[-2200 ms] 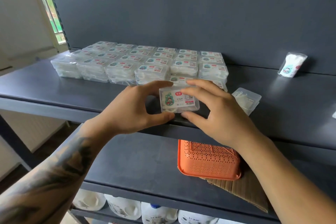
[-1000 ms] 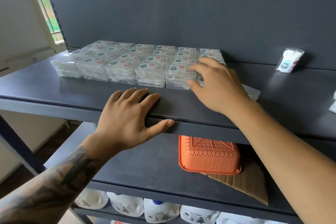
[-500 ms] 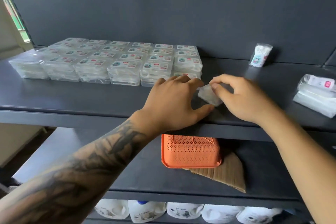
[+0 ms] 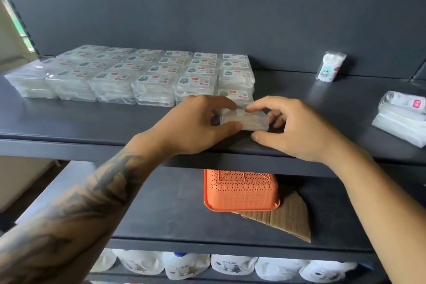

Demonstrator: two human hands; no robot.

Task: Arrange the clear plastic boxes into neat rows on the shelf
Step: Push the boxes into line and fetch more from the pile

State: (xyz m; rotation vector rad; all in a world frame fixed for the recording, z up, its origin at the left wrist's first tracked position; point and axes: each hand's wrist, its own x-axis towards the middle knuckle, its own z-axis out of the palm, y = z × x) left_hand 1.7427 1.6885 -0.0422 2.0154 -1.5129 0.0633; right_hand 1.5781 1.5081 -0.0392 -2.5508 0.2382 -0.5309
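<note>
A clear plastic box sat near the front edge of the dark shelf, pinched between both hands. The left hand and right hand each curled fingers and thumb around its ends. The stacked rows of boxes stood just beyond, to the far left.

Clear box now between both hands.

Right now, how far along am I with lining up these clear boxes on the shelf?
Mostly done: the stacked boxes already form neat rows at the shelf's back left. In hand: your left hand and right hand pinch one clear box just in front of the lower front-right stack, which probably takes it. Left: placing it; the bagged packs at right seem a different product.
</note>
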